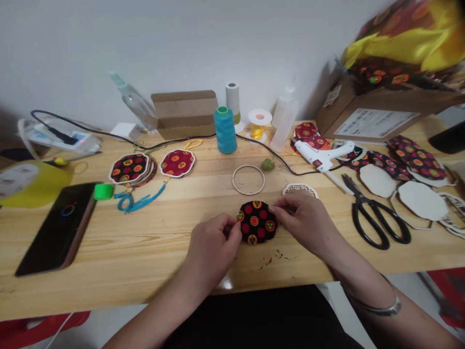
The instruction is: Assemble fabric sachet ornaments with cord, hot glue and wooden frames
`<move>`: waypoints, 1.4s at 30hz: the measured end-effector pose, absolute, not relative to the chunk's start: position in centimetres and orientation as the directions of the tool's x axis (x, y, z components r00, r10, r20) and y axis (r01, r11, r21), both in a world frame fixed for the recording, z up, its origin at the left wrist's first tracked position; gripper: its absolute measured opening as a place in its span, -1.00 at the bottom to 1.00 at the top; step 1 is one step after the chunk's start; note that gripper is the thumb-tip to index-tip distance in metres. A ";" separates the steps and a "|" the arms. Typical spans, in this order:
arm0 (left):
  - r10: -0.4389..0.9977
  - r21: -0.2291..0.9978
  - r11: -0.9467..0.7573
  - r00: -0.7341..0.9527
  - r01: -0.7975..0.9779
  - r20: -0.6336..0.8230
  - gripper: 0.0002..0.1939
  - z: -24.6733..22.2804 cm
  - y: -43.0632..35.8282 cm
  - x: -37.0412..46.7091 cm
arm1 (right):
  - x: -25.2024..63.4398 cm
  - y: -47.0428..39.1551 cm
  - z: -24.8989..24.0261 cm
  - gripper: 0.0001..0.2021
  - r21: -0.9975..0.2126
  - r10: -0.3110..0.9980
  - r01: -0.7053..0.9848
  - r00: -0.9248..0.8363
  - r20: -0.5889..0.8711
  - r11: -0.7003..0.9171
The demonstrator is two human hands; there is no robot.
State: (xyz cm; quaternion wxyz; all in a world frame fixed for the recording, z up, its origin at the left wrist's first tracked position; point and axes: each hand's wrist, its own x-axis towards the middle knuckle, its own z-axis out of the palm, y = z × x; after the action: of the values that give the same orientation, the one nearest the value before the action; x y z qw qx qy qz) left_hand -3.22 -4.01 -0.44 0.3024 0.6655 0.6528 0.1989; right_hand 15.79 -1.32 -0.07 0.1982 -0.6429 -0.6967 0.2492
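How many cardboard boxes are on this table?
2: a small open box left of the blue thread cone, and a large box at right, topped with fabric.

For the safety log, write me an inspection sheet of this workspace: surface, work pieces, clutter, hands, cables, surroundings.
Surface: wooden table; small dark marks or scraps near the front edge.
Work pieces: patterned fabric piece; thin ring behind it.
Clutter: phone at left; scissors at right, blades slightly apart; glue gun behind them, touching fabric scraps.
Hands: left hand and right hand pinch opposite edges of the fabric piece.
Cables: black cable crosses the table from the power strip towards the glue gun; its end is unclear.
Surroundings: pale wall behind; other people: nothing seen.
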 end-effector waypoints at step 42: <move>0.993 0.503 -0.082 0.115 0.860 -0.034 -0.80 -1.1 -4.4 -3.0 | 15.7 -1.4 -0.9 -0.85 -0.534 0.993 0.838 -0.113 0.027 0.110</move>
State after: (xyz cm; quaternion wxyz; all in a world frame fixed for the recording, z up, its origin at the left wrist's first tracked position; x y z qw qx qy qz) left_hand -2.96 -4.40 -1.14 0.2057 0.7178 0.6454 0.1610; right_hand 15.65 -1.43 -0.87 0.1948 -0.6368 -0.7190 0.1988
